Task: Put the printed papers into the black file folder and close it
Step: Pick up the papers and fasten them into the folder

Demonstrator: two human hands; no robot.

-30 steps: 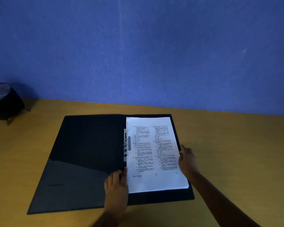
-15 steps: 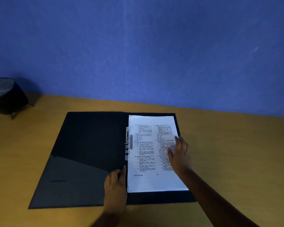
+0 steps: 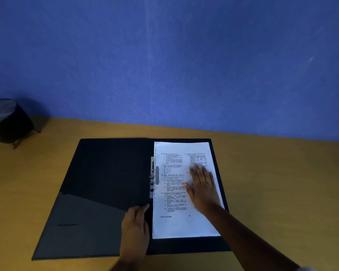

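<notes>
printed papers [image 3: 176,192] on right half of open black file folder [image 3: 106,182], long axis away from me | my right hand [image 3: 202,188] flat, open on them | left hand [image 3: 135,229] open beside spine, nearer left cover [image 3: 82,222] to swing shut | clip [image 3: 152,177] maybe unfastened

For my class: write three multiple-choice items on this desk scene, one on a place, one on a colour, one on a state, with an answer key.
1. The printed papers lie on which half of the black file folder?
A left
B right
C both

2. The wall is
A blue
B white
C green

3. The folder is
A closed
B open flat
C upright

Key: 1 B, sheets sit right of the metal clip under the right hand; 2 A, plainly blue; 3 B, both covers lie flat on the table, left hand by the spine.
</notes>
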